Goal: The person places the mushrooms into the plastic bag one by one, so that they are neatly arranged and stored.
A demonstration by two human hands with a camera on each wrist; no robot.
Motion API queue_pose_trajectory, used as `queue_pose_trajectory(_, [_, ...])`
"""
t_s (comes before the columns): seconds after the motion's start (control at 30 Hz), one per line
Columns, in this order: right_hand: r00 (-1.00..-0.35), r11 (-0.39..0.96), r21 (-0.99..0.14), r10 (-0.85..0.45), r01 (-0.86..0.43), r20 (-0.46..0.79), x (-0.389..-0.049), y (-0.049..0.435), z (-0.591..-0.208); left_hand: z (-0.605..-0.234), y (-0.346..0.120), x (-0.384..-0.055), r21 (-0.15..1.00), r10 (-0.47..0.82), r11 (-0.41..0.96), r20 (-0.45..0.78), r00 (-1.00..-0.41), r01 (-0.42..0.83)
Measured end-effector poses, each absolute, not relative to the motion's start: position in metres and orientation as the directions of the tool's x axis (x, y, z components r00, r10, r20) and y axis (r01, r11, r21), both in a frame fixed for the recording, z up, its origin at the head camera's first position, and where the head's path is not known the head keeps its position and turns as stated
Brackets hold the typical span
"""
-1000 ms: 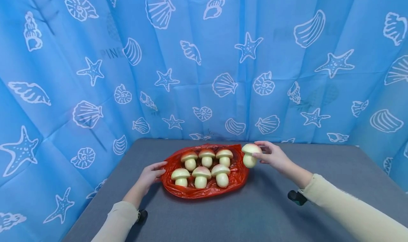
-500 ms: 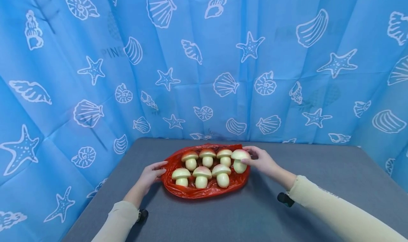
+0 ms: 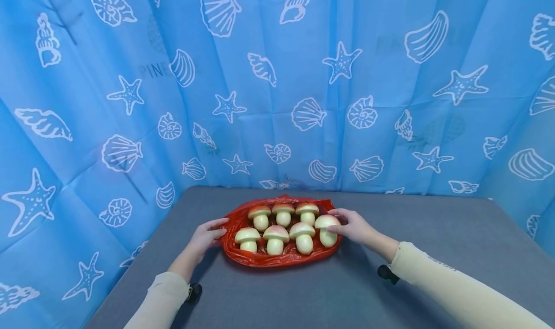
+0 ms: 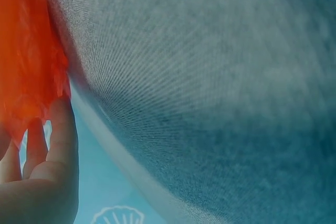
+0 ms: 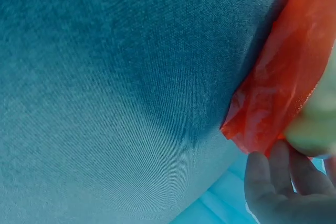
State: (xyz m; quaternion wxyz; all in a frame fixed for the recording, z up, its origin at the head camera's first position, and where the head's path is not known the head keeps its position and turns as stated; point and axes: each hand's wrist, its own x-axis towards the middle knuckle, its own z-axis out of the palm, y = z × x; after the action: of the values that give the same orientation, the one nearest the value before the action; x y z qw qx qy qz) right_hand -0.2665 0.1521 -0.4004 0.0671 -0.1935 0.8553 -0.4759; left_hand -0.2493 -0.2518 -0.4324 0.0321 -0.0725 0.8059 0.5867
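Note:
A red plastic bag (image 3: 282, 261) lies spread open on the table with several toy mushrooms (image 3: 275, 232) in two rows inside it. At its right end my right hand (image 3: 359, 228) holds another toy mushroom (image 3: 328, 238), thumb on the near side of the stem and fingers behind the cap. In the right wrist view this mushroom (image 5: 315, 129) shows as a blurred pale green shape beside the red plastic. My left hand (image 3: 204, 238) grips the bag's left edge, and the left wrist view shows its fingers (image 4: 62, 135) against the plastic.
The table (image 3: 282, 300) has a grey cloth surface. Behind and to the left hangs a blue curtain (image 3: 277, 88) with white shell and starfish prints. A black wrist camera (image 3: 388, 274) sits under the right forearm, and another (image 3: 194, 293) by the left.
My right hand has carried its mushroom leftward from beyond the bag's right edge and down into the bag, beside the front row. The left hand has stayed on the bag's edge.

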Motion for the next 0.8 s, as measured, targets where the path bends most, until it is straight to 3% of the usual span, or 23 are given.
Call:
queue_pose_trajectory(0.57, [-0.905,0.595,-0.743,-0.423,-0.306,0.034,-0.269,0.144,-0.409,-0.43,-0.254,-0.249,0.94,-0.082,0.295,-0.15,-0.985,-0.168])
queue_pose_trajectory(0.8, [-0.926,0.6,-0.757,-0.378,-0.259,0.017,-0.267,0.142,-0.408,-0.43,-0.254,-0.247,0.942,-0.074,0.291,-0.15,-0.986,-0.165])
